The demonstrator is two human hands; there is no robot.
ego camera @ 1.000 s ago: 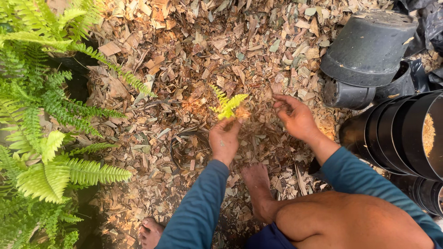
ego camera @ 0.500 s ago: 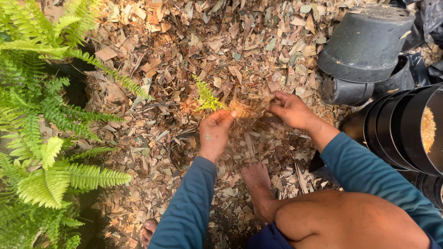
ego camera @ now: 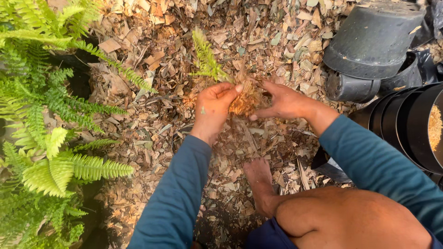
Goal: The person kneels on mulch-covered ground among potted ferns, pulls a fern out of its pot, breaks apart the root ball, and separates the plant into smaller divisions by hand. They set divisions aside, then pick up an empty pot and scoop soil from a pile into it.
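Left hand (ego camera: 213, 107) is curled tight around the fern (ego camera: 206, 60) at its base, fronds rising up and away past the knuckles, the brown root clump (ego camera: 243, 102) poking out on the thumb side. Right hand (ego camera: 284, 100) comes in from the other side, fingers loosely spread with the tips touching the clump, not closed on it. Both forearms reach forward over the wood chips (ego camera: 152, 120), wrists low, the fern's long axis running away from the person.
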